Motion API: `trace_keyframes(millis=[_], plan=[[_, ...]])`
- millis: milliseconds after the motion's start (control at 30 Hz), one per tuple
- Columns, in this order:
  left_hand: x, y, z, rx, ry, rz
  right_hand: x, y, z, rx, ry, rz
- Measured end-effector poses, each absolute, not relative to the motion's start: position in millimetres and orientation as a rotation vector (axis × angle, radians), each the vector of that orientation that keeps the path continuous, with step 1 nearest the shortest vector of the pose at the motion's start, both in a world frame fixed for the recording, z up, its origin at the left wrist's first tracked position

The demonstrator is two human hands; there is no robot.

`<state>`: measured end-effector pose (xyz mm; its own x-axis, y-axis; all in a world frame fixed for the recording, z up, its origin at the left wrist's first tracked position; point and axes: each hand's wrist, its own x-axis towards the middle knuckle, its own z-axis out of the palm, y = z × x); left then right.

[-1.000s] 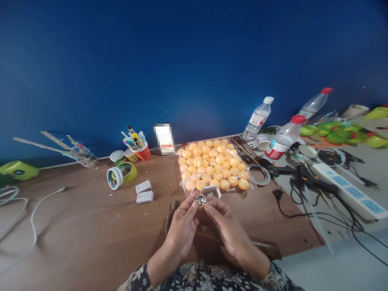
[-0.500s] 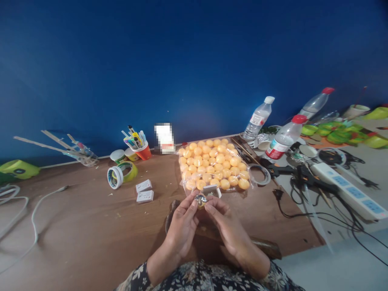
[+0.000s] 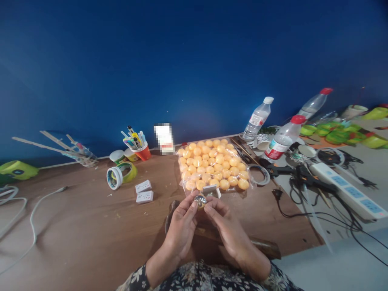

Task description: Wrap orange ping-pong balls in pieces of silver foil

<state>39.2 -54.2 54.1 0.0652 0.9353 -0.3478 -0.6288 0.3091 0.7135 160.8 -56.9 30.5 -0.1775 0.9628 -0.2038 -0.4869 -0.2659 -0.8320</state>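
Note:
A small shiny round metallic object (image 3: 200,201) is pinched between the fingertips of my left hand (image 3: 182,224) and my right hand (image 3: 226,222), close to the table's front. Just beyond the fingers lies a small open box (image 3: 211,190), partly hidden. It rests against the near edge of a clear bag of orange-yellow balls (image 3: 214,163). Beneath my hands is a dark brown curved object (image 3: 266,247), mostly covered by them.
Two small white boxes (image 3: 144,197), tape rolls (image 3: 114,178) and a red cup of pens (image 3: 142,151) stand left. Plastic bottles (image 3: 283,139), a black glue gun (image 3: 312,178), cables and a power strip (image 3: 348,190) are at the right. A blue wall (image 3: 194,72) rises behind.

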Motion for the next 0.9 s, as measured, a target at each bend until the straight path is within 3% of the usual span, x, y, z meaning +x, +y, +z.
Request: trace_keyframes(millis=[900], plan=[[40.4, -55.9, 56.8, 0.407, 0.89, 1.224, 159.6, -58.6, 40.0, -0.972, -0.708, 1.669]])
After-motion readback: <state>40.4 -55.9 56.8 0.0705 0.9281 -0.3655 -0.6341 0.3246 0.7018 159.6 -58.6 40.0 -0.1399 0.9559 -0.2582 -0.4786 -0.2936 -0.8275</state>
